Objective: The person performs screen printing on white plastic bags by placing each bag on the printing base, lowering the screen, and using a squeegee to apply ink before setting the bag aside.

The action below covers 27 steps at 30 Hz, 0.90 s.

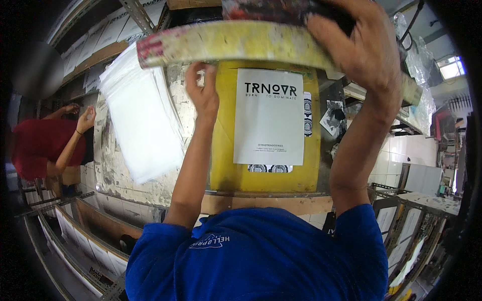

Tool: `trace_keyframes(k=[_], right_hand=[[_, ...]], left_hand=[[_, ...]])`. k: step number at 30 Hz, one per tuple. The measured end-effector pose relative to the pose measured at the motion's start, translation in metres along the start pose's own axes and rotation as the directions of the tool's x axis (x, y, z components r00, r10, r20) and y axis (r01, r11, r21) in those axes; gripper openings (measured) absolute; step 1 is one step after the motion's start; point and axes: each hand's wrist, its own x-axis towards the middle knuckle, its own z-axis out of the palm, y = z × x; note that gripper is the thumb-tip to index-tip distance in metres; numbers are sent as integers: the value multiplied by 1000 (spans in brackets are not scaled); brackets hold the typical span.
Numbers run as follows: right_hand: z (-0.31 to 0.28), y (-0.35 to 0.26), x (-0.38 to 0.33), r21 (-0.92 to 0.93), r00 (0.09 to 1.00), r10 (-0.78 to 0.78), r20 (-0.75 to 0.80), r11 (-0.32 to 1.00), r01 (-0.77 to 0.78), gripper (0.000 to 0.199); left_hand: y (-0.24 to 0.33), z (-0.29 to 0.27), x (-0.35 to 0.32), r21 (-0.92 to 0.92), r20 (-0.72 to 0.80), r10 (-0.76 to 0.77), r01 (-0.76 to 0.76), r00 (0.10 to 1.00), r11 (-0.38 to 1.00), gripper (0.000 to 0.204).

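Observation:
My right hand (369,50) grips the right end of a screen printing frame (236,42), which is raised and tilted above the table. Yellow tape and red stains cover its near edge, blurred by motion. Just under that edge is my left hand (202,98), fingers partly curled with a gap between thumb and fingers, and nothing visible in it. Below the frame, a white printed sheet (268,120) with black lettering lies on a yellow board (223,150). Stickers (308,115) with dark round emblems show from beneath the sheet's right and lower edges.
A loose stack of white sheets (143,120) lies on the stained table (113,165) at left. Further left stands a person in a red shirt (47,138). Racks (75,251) holding boards and sheets surround the table. An ink-smeared paper scrap (333,118) lies right of the board.

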Motion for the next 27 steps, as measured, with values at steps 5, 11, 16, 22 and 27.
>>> trace_keyframes(k=[5,11,16,22,27], right_hand=[[-3,-8,33,-55,1000,-8,-23,998,7,46],[-8,0,39,106,1000,-6,26,994,3,41],[-4,10,49,140,996,-89,20,986,86,39],[-14,1,56,202,996,-2,87,979,-15,38],[-4,0,50,-5,1000,18,-14,1000,-18,38]], left_hand=[[-141,49,15,541,250,48,-180,967,821,44],[-152,76,10,657,397,60,-330,916,678,35],[-154,71,19,433,322,-202,46,925,900,16],[-130,7,10,95,131,-148,136,980,986,6],[-107,-103,7,54,-68,-290,294,955,954,7]])
